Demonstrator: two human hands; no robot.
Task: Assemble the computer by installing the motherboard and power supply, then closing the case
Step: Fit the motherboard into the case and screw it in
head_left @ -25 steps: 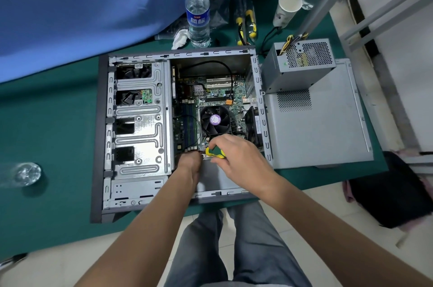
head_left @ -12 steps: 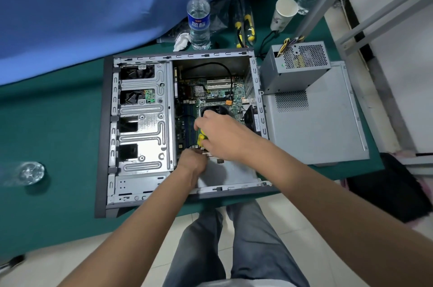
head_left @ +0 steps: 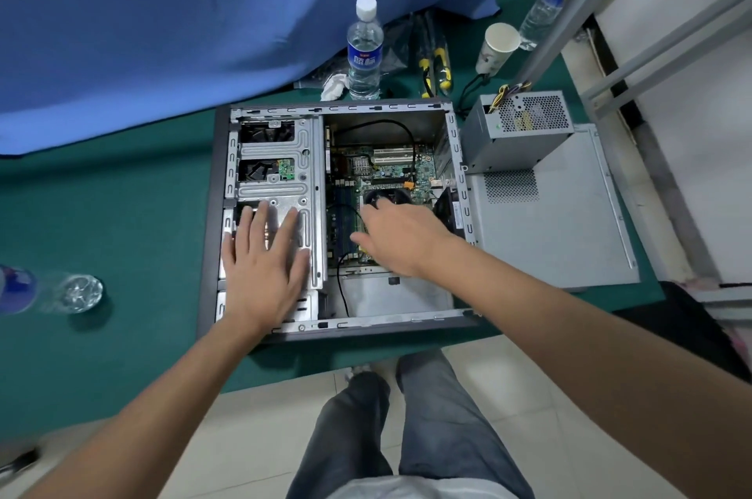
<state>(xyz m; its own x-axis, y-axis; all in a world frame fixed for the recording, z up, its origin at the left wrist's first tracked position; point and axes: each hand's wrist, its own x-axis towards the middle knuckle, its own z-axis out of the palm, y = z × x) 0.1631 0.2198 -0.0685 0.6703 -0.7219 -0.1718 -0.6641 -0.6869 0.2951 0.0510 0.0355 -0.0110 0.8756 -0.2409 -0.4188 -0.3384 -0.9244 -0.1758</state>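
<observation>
Case [head_left: 211, 213]: open, lying on its side on the green table [head_left: 101, 193], near edge close to the table's near edge.

Board [head_left: 390, 169]: seated in the right half of the case, fan [head_left: 386, 197] at its middle, black cable [head_left: 411, 148] looping over its far part. Whether every screw is in cannot be told.

Left hand [head_left: 264, 266]: fingers spread flat, pressing on the drive cage [head_left: 280, 169] in the left half of the case. Holds nothing.

Right hand [head_left: 403, 234]: over the board, just near of the fan, fingers curled downward. A trace of yellow shows under the hand; it may be a screwdriver, but whether the hand grips anything cannot be told.

Supply [head_left: 517, 124]: outside the case, standing on the side panel [head_left: 569, 221] to the right, wires at its far end. Not yet installed.

Also present: bottle [head_left: 365, 46] and paper cup [head_left: 498, 46] at the far side, yellow-handled tools [head_left: 437, 63] between them, a glass [head_left: 79, 293] well left.

Risks, as judged:
- A tool tip slipping off a screw would gouge the board or strike the fan blades; the hand hides the contact point.
- The loose black cable could snag on the wrist and drag at its connector.
- A dropped screw could lodge under the board and short it later.
- The bottle stands just beyond the case's far wall; a knock would tip it toward the open case.
- The supply, perched on the panel, could slide if the panel is bumped.
</observation>
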